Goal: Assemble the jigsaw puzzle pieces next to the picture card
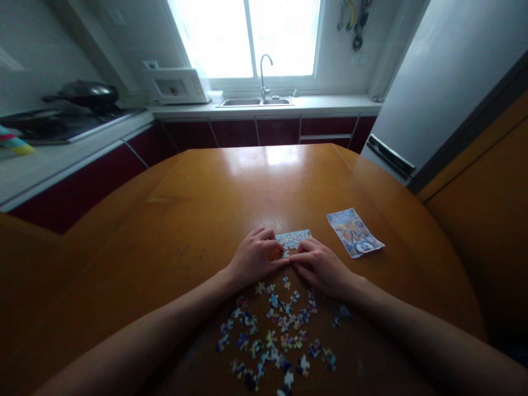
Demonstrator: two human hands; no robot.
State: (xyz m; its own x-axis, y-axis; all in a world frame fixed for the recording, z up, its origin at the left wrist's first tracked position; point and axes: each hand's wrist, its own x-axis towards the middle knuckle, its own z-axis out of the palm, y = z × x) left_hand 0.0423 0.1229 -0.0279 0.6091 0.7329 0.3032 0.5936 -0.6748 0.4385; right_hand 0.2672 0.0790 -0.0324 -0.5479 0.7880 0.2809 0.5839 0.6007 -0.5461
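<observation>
On the wooden table (pixel 198 198) lies a partly joined jigsaw puzzle (pixel 293 237), pale blue along its far edge. My left hand (pixel 256 256) rests at its left side, fingers curled round the near left corner, thumb pointing right. From the right, my right hand (pixel 319 264) meets it with thumb and forefinger pinched at the puzzle's near edge. The fingertips of both hands almost touch. A small puzzle piece (pixel 285 254) shows between them; which hand grips it I cannot make out. Many loose puzzle pieces (pixel 272 330) are scattered nearer to me, below both hands.
A printed picture sheet (pixel 355 232) with a blue character lies to the right of the puzzle. Past the table stand a counter with a sink (pixel 256 102), a white microwave (pixel 177 86) and a stove with a pan (pixel 88 93). A fridge (pixel 445 82) is at right.
</observation>
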